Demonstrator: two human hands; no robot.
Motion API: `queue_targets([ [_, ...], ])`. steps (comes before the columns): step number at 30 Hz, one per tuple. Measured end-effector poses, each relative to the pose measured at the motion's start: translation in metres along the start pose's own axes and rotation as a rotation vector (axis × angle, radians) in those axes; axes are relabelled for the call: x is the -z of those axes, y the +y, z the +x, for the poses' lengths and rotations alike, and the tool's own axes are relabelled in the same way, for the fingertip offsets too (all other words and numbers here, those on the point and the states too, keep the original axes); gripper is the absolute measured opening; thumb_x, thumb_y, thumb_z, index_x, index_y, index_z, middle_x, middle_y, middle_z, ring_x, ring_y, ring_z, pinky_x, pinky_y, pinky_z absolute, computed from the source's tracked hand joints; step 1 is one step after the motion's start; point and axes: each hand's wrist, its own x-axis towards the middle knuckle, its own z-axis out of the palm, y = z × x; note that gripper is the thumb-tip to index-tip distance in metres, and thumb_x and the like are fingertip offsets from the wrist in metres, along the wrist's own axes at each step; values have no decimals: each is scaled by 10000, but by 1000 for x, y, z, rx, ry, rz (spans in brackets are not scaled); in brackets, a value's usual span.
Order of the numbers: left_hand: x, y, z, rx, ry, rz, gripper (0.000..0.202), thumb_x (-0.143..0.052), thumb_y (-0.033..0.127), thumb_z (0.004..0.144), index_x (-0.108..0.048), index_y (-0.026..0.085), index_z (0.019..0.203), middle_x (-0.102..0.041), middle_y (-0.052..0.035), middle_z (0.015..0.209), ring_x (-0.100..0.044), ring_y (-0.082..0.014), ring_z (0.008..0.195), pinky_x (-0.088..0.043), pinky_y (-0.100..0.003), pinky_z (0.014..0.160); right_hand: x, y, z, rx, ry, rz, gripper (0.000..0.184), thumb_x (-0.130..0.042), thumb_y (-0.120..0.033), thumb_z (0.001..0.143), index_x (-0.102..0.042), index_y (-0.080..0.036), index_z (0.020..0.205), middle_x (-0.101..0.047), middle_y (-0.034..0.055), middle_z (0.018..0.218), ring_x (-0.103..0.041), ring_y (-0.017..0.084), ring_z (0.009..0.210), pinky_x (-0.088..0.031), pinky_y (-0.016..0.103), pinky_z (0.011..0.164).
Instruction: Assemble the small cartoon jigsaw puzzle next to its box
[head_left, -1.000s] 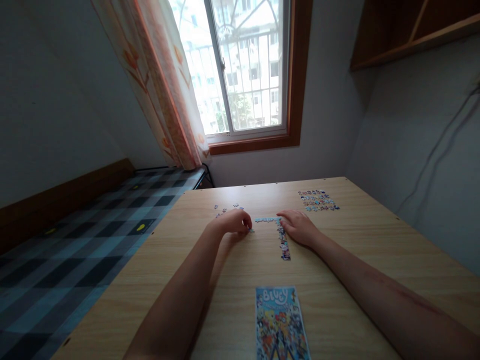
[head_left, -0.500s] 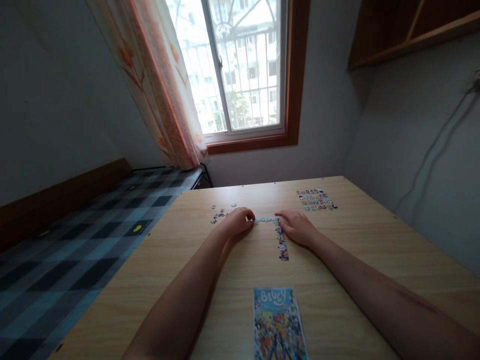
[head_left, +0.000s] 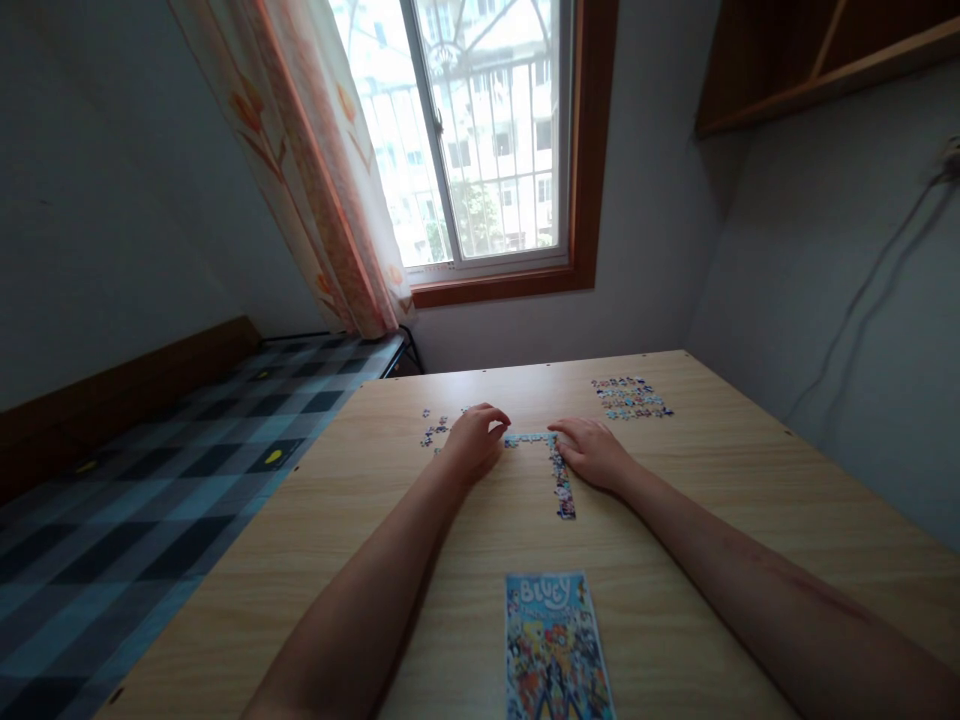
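Printed picture card (head_left: 559, 645): nearest to us, flat on the table (head_left: 750, 470), its long side running away from us, well short of both hands.

Forearms: both reach forward over the wood, one on each side of the card, and converge toward mid-table.

Joined strip (head_left: 564, 490): an L of linked puzzle pieces lying flat between the hands. Its long axis, the side column, runs near to far. The shorter top row (head_left: 529, 438) runs leftward from the far corner.

Right hand (head_left: 596, 452): palm down, fingers laid out fairly flat and close together, just beside the corner of the L. The fingertips look to be touching it. It grips nothing.

Left hand (head_left: 474, 438): curled, knuckles up, fingertips (head_left: 501, 424) at the free left end of the top row. We cannot tell whether a piece sits under them.

Key relation: the row's open end lies directly at the left hand, so the left is nearer that end. The right is nearer the corner and the column.

Loose pieces (head_left: 433, 430): a small scatter just left of the left hand.

Sorted pieces (head_left: 628, 398): a tidy patch far right, well apart from the hands.

Beyond: a checked bedcover (head_left: 150, 470) to the left, and a curtain (head_left: 315, 170) and barred window (head_left: 487, 130) ahead.
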Motion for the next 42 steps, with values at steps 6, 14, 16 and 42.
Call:
queue_targets([
  [6,-11,4,-2,-22,43,39,198,-639,230,890,-748,214,1054,-688,-85,1161,-613,-239,1083,-450,-385,1050,0,0,0,-3,-3,-9,345,-543,-280,914,-660,-249,1237,-672,72,1307,-574,248,1239,-379,434,1082],
  [14,-16,-1,-1,13,-19,25,228,-621,260,886,-752,224,1069,-690,-74,1137,-632,-218,1052,-485,-344,1002,-1,1,0,7,7,-15,336,-548,-275,911,-670,-255,1224,-679,71,1292,-583,246,1225,-380,434,1083],
  [16,-16,-2,-2,14,-17,9,231,-628,258,880,-753,217,1069,-693,-76,1125,-636,-215,1038,-487,-341,995,-1,1,0,5,5,-15,340,-551,-276,910,-669,-256,1228,-677,71,1295,-581,245,1227,-380,433,1085],
  [42,-20,-1,-1,-38,-14,10,186,-648,248,876,-774,224,1011,-715,-56,937,-620,-217,926,-482,-336,895,0,0,0,12,-6,-22,349,-551,-273,913,-672,-243,1239,-668,74,1316,-574,250,1239,-381,442,1092],
])
